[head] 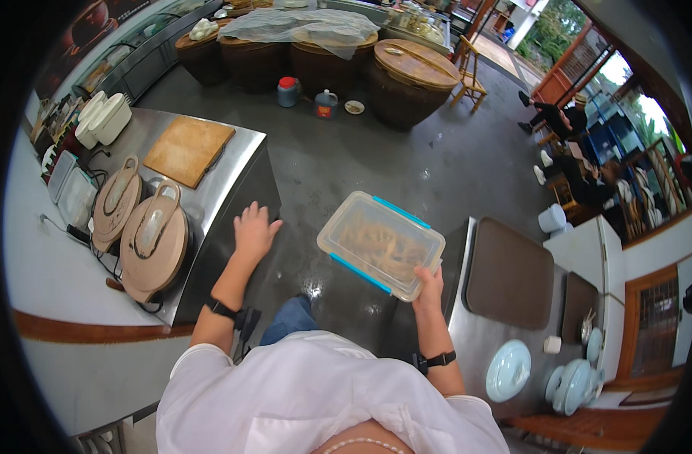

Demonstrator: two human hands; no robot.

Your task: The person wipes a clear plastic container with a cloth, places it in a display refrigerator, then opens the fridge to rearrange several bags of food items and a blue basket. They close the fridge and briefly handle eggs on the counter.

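My right hand (429,285) grips one corner of a clear plastic food container (382,244) with blue side clips. Pale brown pieces show blurrily through its lid. The container is held over the dark floor between two steel counters. My left hand (256,230) is empty, palm down with fingers apart, beside the edge of the left steel counter (209,218). On that counter lie a wooden cutting board (189,150) and two round pots with tan lids, the nearer lid (155,249) having a loop handle.
The right steel counter (470,346) bears a brown tray (510,272) and a pale blue ceramic lid (508,370). Large lidded vats, one with a wooden lid (417,61), stand ahead. A jug (326,104) and a small bowl (354,107) sit on the floor. Two people sit at right.
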